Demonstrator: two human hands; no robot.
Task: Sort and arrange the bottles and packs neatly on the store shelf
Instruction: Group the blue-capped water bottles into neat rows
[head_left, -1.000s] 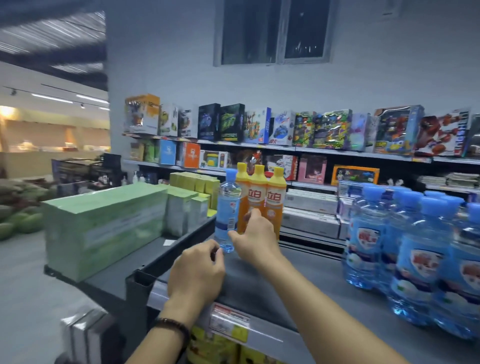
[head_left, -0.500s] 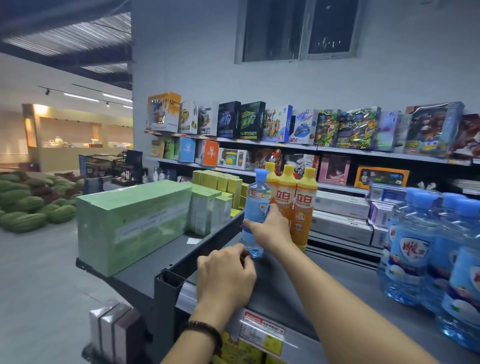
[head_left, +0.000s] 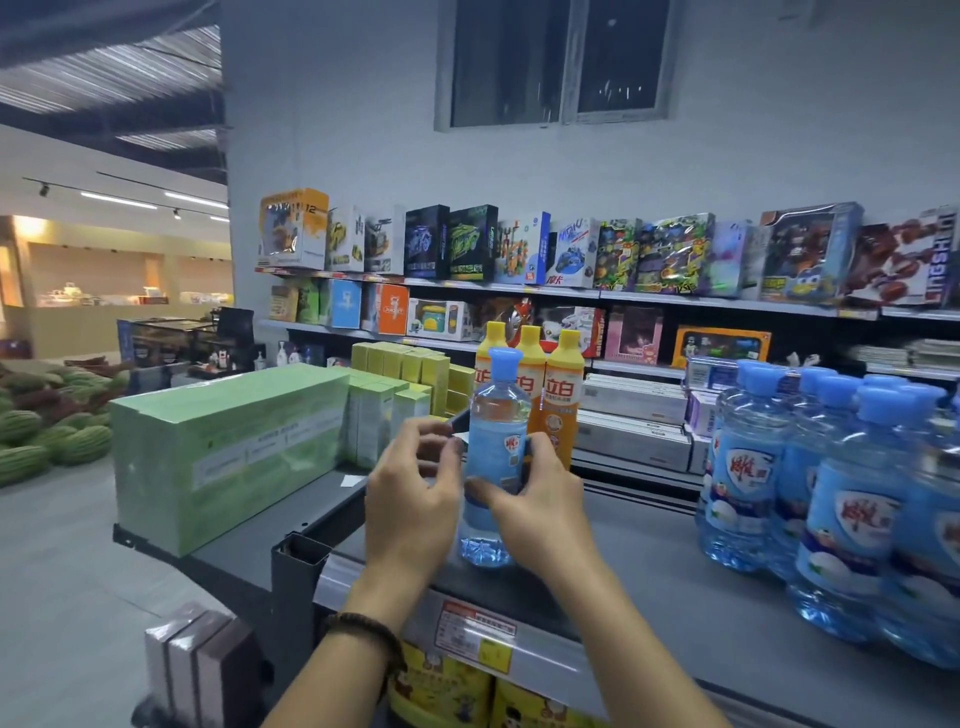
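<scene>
The water bottle (head_left: 498, 410) is gripped by the right hand (head_left: 540, 504); left hand (head_left: 410, 504) fingers are held loosely open beside it

Head-worn camera looks forward, slightly down, close over the shelf (head_left: 675, 613).

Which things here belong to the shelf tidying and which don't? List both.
Job: small clear blue-capped bottle in the right hand; three orange yellow-capped bottles; large clear blue-capped bottles; green and yellow card packs; grey shelf top.
Lying about: colourful toy boxes on back shelves; striped green watermelons.
</scene>
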